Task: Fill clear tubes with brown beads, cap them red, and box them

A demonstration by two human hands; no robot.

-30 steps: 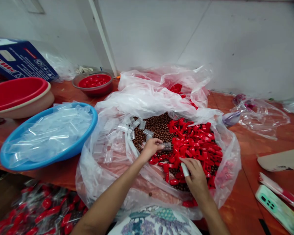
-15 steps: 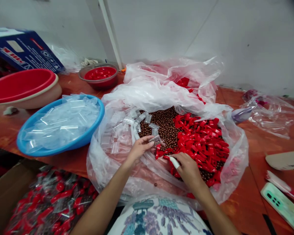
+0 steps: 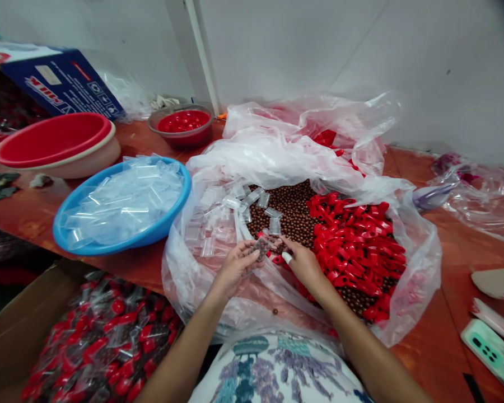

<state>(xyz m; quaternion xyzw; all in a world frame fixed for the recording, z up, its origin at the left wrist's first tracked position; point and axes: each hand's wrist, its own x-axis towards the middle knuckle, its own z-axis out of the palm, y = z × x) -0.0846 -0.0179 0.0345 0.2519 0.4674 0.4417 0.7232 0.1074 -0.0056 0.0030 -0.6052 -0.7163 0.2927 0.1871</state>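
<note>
My left hand holds a small clear plastic container with brown balls in it, over the front left edge of the pile. My right hand is just right of it, fingers pinched close to the container; what they hold is too small to make out. A white covering shows on one of its digits. Around both hands lie brown balls, red plastic pieces and clear empty containers in a big clear plastic bag.
A blue basin of clear containers stands left, with red and white basins behind. A bowl of red pieces is at the back. Below left, a cardboard box holds filled containers. A phone lies right.
My right hand has moved up from the red pieces to beside the container in my left hand. Brown balls now show inside the container. The whole view has shifted slightly.
</note>
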